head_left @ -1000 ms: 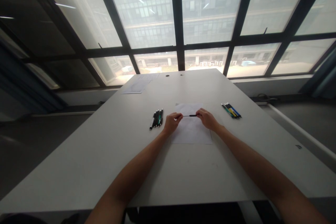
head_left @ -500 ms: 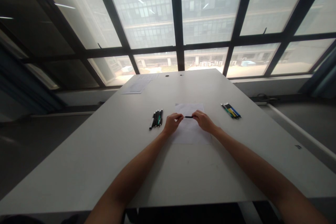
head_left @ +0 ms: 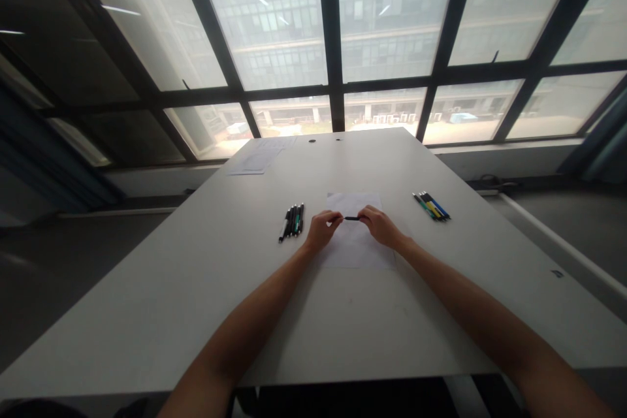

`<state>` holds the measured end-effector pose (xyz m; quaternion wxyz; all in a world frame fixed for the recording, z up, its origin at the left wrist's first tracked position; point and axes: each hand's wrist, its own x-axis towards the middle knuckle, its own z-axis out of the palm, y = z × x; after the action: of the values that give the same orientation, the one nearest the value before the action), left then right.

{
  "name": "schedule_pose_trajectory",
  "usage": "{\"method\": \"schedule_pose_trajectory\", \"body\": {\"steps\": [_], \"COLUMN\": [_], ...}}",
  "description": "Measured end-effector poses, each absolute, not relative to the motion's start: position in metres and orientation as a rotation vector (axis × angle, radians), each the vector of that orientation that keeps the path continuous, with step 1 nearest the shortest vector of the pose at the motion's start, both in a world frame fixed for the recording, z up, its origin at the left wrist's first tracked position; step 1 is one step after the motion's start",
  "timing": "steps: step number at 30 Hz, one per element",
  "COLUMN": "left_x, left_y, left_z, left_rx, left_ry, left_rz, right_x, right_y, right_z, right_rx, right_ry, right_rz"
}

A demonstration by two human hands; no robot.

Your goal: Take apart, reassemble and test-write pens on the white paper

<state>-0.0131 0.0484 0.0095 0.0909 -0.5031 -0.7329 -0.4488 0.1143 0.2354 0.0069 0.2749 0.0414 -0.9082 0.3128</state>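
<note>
While the black pen (head_left: pixel 351 218) lies crosswise above the paper (head_left: pixel 360 245), my left hand (head_left: pixel 321 230) and right hand (head_left: pixel 379 225) pinch its opposite ends

A long white table (head_left: pixel 206 287) runs toward the windows. On it lie a white sheet (head_left: pixel 360 251) at the middle, a row of pens (head_left: pixel 292 221) to its left, another pen cluster (head_left: pixel 432 206) to its right, and papers (head_left: pixel 259 160) at the far end
</note>
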Motion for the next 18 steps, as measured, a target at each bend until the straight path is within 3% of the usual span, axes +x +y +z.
{"method": "schedule_pose_trajectory", "body": {"steps": [18], "left_x": [-0.0172], "left_y": [0.0508], "left_z": [0.0022], "left_rx": [-1.497], "left_ry": [-2.12], "left_rz": [-1.373], "right_x": [0.1109], "right_y": [0.236], "right_z": [0.0026], "right_rx": [0.181], "right_ry": [-2.389], "right_rz": [0.869]}}
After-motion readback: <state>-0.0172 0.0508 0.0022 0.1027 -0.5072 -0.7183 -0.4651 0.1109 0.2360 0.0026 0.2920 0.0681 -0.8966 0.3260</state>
